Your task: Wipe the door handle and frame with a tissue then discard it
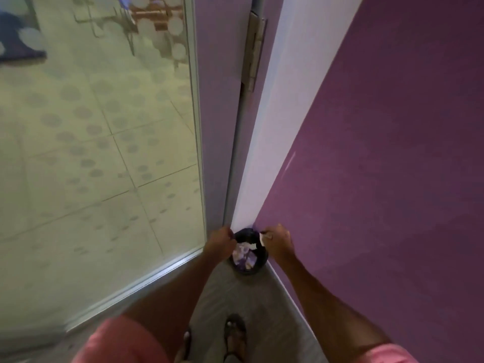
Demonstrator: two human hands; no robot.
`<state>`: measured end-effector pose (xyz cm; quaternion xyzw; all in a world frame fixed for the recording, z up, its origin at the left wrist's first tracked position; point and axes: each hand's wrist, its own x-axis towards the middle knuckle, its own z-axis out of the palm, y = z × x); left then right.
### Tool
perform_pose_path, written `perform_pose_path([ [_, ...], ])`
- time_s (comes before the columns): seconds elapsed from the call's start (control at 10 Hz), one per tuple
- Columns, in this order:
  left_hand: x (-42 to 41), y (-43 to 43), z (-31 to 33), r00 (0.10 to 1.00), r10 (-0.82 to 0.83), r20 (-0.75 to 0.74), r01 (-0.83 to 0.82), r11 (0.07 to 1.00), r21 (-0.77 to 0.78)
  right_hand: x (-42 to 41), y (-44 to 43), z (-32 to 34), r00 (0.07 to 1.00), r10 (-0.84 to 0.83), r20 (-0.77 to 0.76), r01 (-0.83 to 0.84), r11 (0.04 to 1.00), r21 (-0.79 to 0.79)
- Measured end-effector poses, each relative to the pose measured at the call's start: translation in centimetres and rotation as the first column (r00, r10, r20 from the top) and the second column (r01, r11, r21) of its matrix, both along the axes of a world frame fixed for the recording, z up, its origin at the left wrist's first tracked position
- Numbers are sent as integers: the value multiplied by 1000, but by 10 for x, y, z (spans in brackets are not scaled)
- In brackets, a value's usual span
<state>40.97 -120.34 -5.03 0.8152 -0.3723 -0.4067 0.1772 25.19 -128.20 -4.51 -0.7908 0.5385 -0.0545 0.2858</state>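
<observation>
A small black waste bin [263,260] stands on the floor in the corner between the door frame [264,142] and the purple wall. Crumpled white papers lie inside it. My right hand [277,242] hovers over the bin's right rim, fingers pinched on a small white tissue [262,237]. My left hand [222,241] is at the bin's left rim with its fingers curled; what it touches is hidden. The glass door [104,153] with frosted dots stands open at the left. No door handle is in view.
The purple wall [379,179] runs close along my right side. A metal hinge [252,51] sits high on the frame. The door's metal bottom rail [146,279] crosses the floor at left. My sandalled feet [233,336] stand on grey flooring just behind the bin.
</observation>
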Motion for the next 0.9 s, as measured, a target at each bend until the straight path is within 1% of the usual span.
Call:
perform_pose_path([
  [0.1,-11,-3,-9,1000,13,18,-13,1000,25,-8,-15,-16,999,-26,45,25,1000,17],
  [0.2,-14,-3,-13,999,42,27,-42,999,10,-7,-27,-26,995,-73,73,68,995,69],
  [0.3,-15,2,-23,993,111,40,-111,994,-3,-2,-43,-39,997,-75,16,72,986,150],
  [0.4,-14,6,-27,987,155,33,-156,988,23,-2,-49,-45,992,-114,51,104,979,176],
  [0.5,-12,14,-35,980,195,45,-198,975,96,-8,-53,-51,989,-145,38,138,981,139],
  [0.7,-17,26,-35,978,201,51,-206,969,136,-14,-46,-48,997,-69,45,60,984,167],
  [0.8,-19,27,-29,976,209,64,-216,969,124,-10,-41,-43,999,-17,46,10,988,156],
  [0.9,-21,31,-21,978,187,93,-193,979,63,2,-31,-37,997,67,40,-72,987,144],
])
